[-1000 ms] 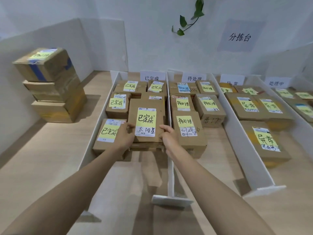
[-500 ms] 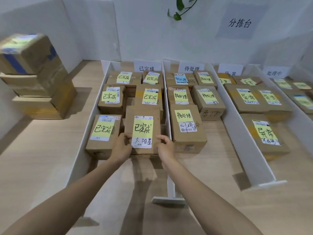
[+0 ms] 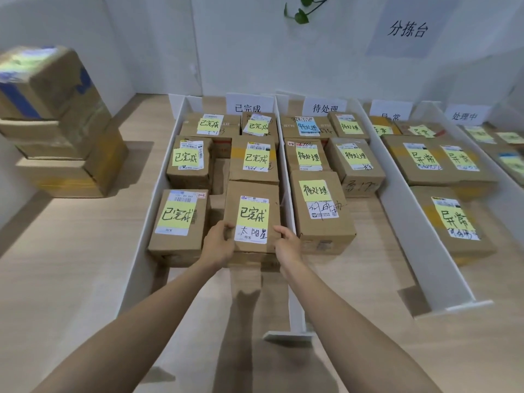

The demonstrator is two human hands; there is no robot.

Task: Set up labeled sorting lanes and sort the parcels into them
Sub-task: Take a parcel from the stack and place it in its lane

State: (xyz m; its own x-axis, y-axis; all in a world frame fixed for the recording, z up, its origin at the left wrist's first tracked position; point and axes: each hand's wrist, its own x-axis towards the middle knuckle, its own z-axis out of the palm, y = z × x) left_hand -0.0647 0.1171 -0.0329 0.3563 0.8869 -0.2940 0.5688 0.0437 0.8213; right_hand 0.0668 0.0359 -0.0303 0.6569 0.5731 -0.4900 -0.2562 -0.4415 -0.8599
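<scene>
Gripping hands: left hand (image 3: 219, 246), right hand (image 3: 287, 245) curl round near corners of parcel (image 3: 253, 211).
Lane (image 3: 269, 296): leftmost; parcel between both hands, beside divider (image 3: 287, 194).

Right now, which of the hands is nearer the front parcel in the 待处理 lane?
Right. The right hand grips the held parcel at its right, beside that front parcel; the left hand, at its left.

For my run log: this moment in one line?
left hand, right hand: grip parcel | place: front of 已完成 lane | release: not yet
</scene>
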